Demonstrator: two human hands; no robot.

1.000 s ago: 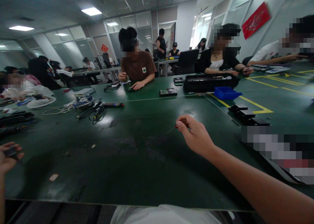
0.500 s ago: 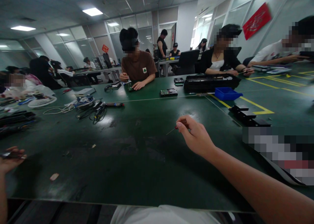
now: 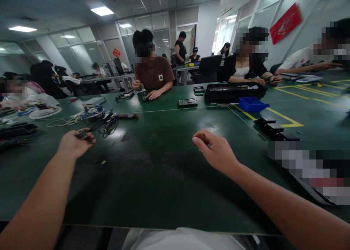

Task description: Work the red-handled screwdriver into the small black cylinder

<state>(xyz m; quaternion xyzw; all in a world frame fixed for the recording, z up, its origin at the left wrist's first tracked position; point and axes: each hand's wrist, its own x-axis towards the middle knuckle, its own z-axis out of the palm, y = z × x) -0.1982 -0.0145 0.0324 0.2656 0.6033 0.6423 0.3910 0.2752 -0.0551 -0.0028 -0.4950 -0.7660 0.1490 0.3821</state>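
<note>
My left hand point(image 3: 76, 144) is raised over the left part of the green table point(image 3: 153, 199), its fingers closed on a small dark object point(image 3: 84, 136) that I cannot identify. Right of the middle, my right hand point(image 3: 214, 147) pinches a thin screwdriver point(image 3: 194, 144) with a reddish handle; its slim shaft points down and to the left. Most of the handle is hidden in the fingers. A small pale scrap point(image 3: 103, 162) lies on the table near my left hand.
Dark cables point(image 3: 109, 125) and a cylindrical tool point(image 3: 126, 116) lie beyond my left hand. Farther back are a hard drive point(image 3: 187, 102), a blue tray point(image 3: 251, 104), a long black casing point(image 3: 235, 92) and black brackets point(image 3: 276, 129). Several people sit around.
My left hand has come in from the far left edge, moving right and away from me with the dark object in it. My right hand has barely moved.
</note>
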